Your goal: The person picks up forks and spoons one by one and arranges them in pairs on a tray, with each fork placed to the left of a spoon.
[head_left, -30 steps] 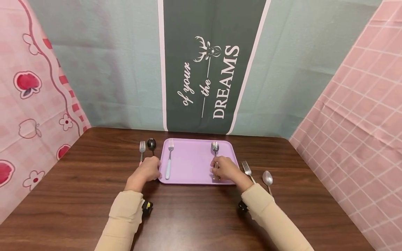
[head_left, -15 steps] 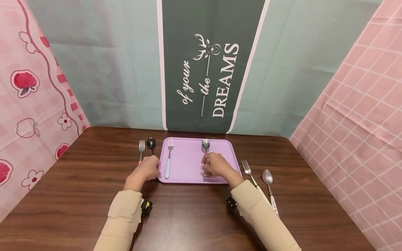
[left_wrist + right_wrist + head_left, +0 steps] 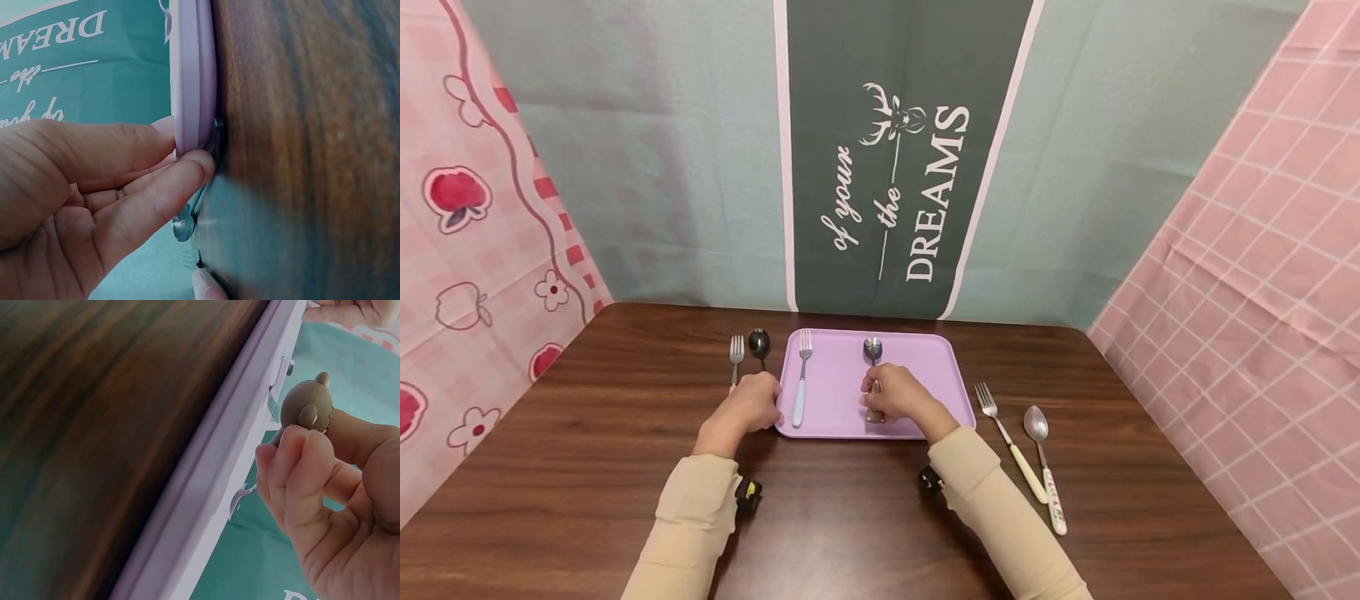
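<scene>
My left hand (image 3: 747, 406) pinches the left edge of the lilac tray (image 3: 837, 379); in the left wrist view the thumb lies on one side of the rim and a finger on the other. With its fingertips, my right hand (image 3: 897, 395) grips a spoon (image 3: 872, 348) by its handle over the middle of the tray. The bowl points toward the back. A brown animal-head knob (image 3: 306, 405) forms the handle's end in the right wrist view. Left of the spoon, a fork with a pale blue handle (image 3: 800, 402) lies along the tray's left side.
Left of the tray lie a fork (image 3: 737, 348) and a black spoon (image 3: 759, 342), their handles partly behind my left hand. On the right are a cream-handled fork (image 3: 1028, 473) and a spoon with a patterned handle (image 3: 1054, 500). Fabric hangings (image 3: 700, 167) stand around the table.
My right hand has carried the spoon leftward, from the tray's right side to its middle. The left hand stays at the tray's edge.
</scene>
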The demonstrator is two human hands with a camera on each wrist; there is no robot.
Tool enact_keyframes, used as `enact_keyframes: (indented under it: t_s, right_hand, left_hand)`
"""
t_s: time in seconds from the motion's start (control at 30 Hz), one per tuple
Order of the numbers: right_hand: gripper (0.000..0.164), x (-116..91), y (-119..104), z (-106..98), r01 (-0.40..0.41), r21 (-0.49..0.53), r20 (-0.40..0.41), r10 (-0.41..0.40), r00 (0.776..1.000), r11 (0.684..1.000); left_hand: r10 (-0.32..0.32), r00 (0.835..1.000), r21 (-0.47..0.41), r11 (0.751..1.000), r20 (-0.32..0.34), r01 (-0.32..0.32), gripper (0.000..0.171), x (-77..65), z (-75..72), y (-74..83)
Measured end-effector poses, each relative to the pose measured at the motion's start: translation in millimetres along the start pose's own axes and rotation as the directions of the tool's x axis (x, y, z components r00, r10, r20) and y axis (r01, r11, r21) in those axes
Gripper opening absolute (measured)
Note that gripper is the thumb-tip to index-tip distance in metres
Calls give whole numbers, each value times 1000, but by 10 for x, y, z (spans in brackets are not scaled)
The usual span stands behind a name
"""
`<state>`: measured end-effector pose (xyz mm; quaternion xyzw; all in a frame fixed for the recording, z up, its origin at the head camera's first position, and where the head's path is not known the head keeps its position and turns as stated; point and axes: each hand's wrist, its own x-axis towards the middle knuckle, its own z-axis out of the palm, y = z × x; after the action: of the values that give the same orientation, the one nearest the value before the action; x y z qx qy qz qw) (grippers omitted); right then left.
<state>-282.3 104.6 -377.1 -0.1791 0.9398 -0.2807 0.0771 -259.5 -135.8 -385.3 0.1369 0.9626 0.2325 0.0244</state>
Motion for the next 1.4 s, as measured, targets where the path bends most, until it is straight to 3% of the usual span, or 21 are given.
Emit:
enact_keyframes:
  t_s: [0.2, 0.4, 0.87, 1.4]
  right_hand:
    - [8, 46, -16, 42, -27, 38, 39, 25, 999, 999]
    - [10, 101, -65, 66, -41, 6, 48, 40, 998, 999]
    - [15, 197, -265, 144, 24, -93, 87, -16, 996, 995]
    - [15, 301, -380, 230, 56, -88, 105, -47, 993, 995]
  left_hand:
    - [-3, 1000, 2, 1000, 3, 2, 21, 0, 4, 18]
    - [-5, 1000, 12, 1000, -3, 5, 21, 3, -5, 26]
    - [-13, 1000, 11, 1000, 15, 13, 20, 5, 7, 20]
    - [-18, 1000, 17, 1000, 3, 18, 21, -6, 9, 25]
